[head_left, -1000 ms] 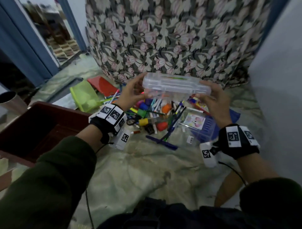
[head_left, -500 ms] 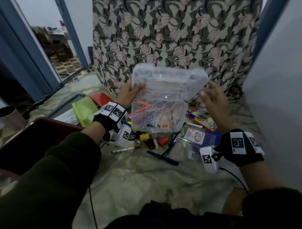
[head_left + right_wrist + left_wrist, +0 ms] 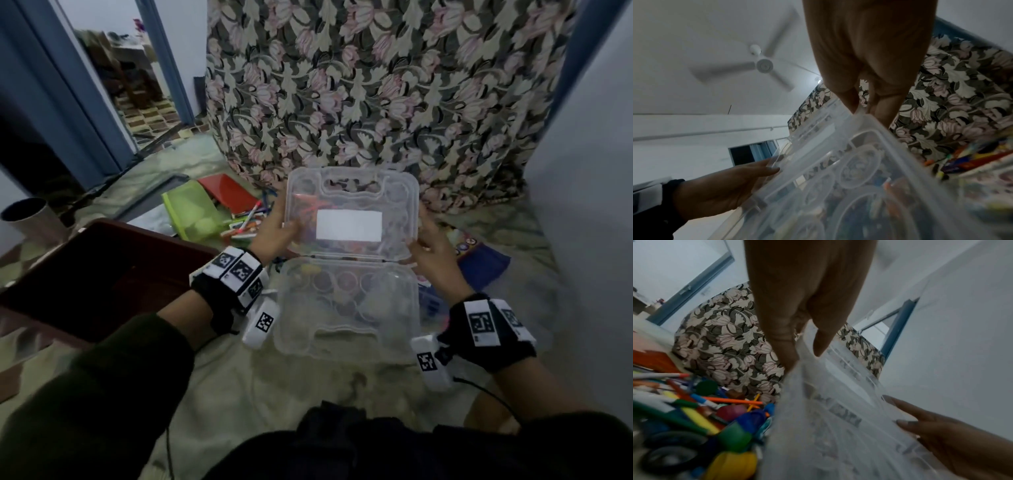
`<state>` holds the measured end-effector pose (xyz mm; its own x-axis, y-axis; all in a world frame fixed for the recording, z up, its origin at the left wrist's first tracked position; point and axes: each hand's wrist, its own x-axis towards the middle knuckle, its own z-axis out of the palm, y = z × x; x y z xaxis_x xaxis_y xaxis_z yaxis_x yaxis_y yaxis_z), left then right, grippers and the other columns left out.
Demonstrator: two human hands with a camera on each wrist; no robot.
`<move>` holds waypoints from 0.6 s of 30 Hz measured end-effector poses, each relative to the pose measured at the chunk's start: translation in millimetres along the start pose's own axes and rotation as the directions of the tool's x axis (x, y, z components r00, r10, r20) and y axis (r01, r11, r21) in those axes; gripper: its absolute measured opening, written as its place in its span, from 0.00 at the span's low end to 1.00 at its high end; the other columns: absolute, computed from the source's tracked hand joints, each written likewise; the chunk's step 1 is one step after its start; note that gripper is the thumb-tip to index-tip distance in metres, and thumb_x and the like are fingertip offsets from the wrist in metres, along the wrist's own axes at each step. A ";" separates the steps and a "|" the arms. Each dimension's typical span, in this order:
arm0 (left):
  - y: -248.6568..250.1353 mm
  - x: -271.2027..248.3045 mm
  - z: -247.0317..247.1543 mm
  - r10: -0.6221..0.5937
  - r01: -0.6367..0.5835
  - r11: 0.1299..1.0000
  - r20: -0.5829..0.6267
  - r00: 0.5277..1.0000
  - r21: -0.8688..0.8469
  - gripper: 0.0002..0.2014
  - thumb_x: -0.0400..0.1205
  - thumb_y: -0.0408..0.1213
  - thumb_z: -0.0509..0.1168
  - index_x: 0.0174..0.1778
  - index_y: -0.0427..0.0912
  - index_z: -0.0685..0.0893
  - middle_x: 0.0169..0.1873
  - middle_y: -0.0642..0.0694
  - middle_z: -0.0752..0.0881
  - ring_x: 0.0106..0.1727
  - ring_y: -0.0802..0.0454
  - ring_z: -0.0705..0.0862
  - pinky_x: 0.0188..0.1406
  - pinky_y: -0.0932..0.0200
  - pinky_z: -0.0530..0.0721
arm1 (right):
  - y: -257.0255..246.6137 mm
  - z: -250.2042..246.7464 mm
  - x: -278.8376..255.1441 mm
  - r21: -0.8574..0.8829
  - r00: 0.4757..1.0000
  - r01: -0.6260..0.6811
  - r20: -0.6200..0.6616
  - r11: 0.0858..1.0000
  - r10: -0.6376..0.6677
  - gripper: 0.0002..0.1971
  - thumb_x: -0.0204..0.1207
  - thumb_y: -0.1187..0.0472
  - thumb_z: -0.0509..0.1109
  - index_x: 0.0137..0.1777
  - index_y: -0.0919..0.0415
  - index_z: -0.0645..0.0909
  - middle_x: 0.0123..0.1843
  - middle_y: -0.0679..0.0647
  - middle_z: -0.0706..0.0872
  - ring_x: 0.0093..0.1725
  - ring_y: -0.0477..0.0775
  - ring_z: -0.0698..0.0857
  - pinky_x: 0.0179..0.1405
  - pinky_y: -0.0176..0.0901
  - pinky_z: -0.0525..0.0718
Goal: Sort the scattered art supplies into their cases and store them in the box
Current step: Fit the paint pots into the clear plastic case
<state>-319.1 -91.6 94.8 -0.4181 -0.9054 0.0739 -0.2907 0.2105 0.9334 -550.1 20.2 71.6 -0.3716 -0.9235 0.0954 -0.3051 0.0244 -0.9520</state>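
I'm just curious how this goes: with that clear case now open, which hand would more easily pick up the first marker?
Probably the left hand. The pens and markers lie just beside it, while the right hand holds the clear case on the far side.

Open clear case (image 3: 346, 301) fills centre; scattered markers (image 3: 245, 224) crowd 11 o'clock; dark box (image 3: 102, 274) blocks 9 o'clock; bare floor cloth (image 3: 274, 383) at 6 o'clock.
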 end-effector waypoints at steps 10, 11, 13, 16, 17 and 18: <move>-69.3 -98.3 0.2 -0.403 0.407 0.912 0.081 0.912 -0.049 0.27 0.85 0.29 0.56 0.80 0.48 0.59 0.57 0.41 0.77 0.44 0.43 0.84 0.29 0.46 0.88 | 47.4 34.1 -80.5 -0.204 0.980 -0.159 0.082 0.966 0.179 0.28 0.82 0.69 0.56 0.80 0.49 0.60 0.51 0.71 0.83 0.43 0.69 0.84 0.41 0.52 0.82; -74.0 -106.5 0.0 -0.446 0.451 0.891 0.095 0.890 -0.049 0.26 0.85 0.29 0.56 0.79 0.47 0.60 0.55 0.40 0.77 0.41 0.45 0.83 0.25 0.51 0.87 | 52.3 36.3 -87.8 -0.305 0.978 -0.151 0.091 0.940 0.187 0.28 0.82 0.67 0.58 0.80 0.49 0.60 0.46 0.67 0.84 0.39 0.64 0.83 0.38 0.49 0.80; -81.8 -121.4 -1.4 -0.508 0.515 0.857 0.120 0.853 -0.033 0.25 0.85 0.29 0.56 0.78 0.46 0.62 0.60 0.38 0.76 0.48 0.41 0.82 0.21 0.55 0.86 | 61.2 38.5 -102.2 -0.470 0.968 -0.126 0.134 0.874 0.212 0.30 0.80 0.64 0.62 0.80 0.47 0.60 0.43 0.62 0.85 0.40 0.61 0.83 0.40 0.50 0.79; -95.1 -137.3 -3.1 -0.522 0.522 0.852 0.117 0.845 0.033 0.23 0.84 0.29 0.56 0.77 0.42 0.64 0.62 0.41 0.76 0.63 0.35 0.79 0.29 0.49 0.88 | 70.7 44.5 -120.7 -0.504 0.940 -0.147 0.197 0.851 0.279 0.31 0.79 0.63 0.63 0.80 0.46 0.60 0.37 0.60 0.85 0.39 0.59 0.82 0.38 0.49 0.77; -99.6 -141.8 -3.7 -0.518 0.513 0.855 0.105 0.849 0.074 0.23 0.84 0.29 0.57 0.76 0.41 0.65 0.62 0.40 0.76 0.65 0.35 0.78 0.40 0.45 0.87 | 73.7 47.6 -125.5 -0.520 0.926 -0.161 0.215 0.839 0.310 0.31 0.79 0.62 0.64 0.80 0.46 0.60 0.33 0.56 0.82 0.37 0.56 0.81 0.36 0.46 0.73; -104.5 -145.7 -4.5 -0.518 0.508 0.854 0.094 0.850 0.115 0.23 0.84 0.29 0.57 0.77 0.42 0.64 0.64 0.38 0.77 0.67 0.35 0.77 0.50 0.41 0.84 | 76.0 50.5 -129.3 -0.538 0.912 -0.171 0.229 0.825 0.339 0.32 0.79 0.62 0.64 0.81 0.47 0.59 0.30 0.51 0.79 0.37 0.54 0.79 0.35 0.44 0.71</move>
<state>-224.0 16.6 -11.9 -0.2861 -0.8439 -0.4538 -0.5594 -0.2375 0.7942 -481.0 122.2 -27.8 -0.2413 -0.9221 -0.3025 -0.6599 0.3845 -0.6455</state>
